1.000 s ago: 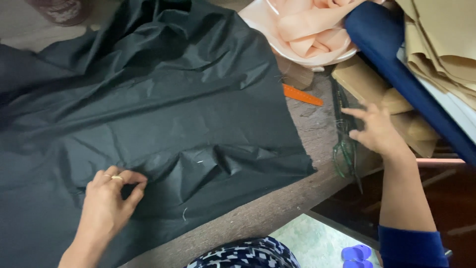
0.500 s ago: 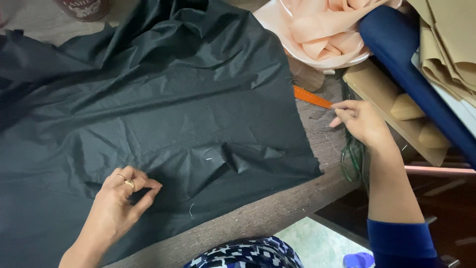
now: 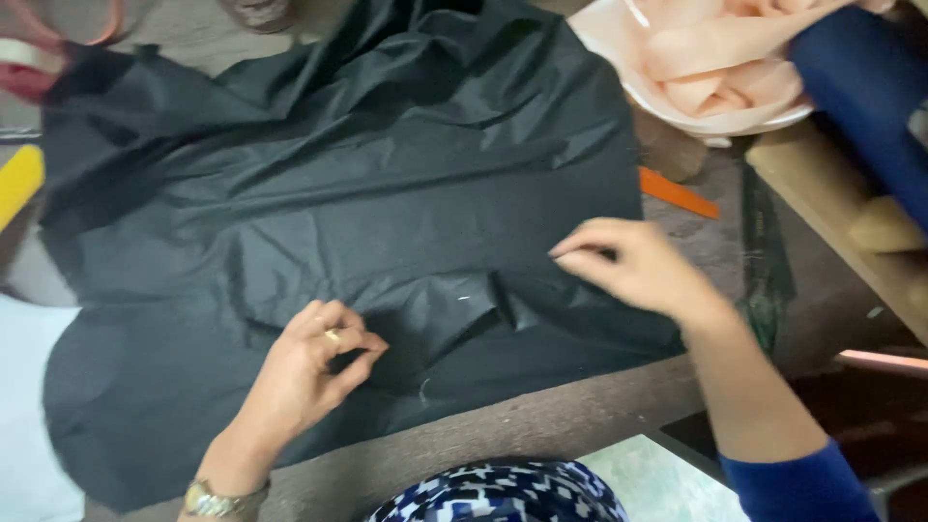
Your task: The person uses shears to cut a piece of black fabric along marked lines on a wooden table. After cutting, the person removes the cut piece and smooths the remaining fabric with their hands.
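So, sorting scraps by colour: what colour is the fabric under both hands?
Black fabric, plain, clearest in the head view.

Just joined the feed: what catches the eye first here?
A large black fabric covers most of the worktable, with the left hand pinching it near the front edge and the right hand on its right side. Peach cloth is heaped at the top right.

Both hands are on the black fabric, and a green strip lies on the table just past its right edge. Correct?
Not quite: the strip is orange, not green, as the head view shows. The rest holds: left hand and right hand are both on the black fabric.
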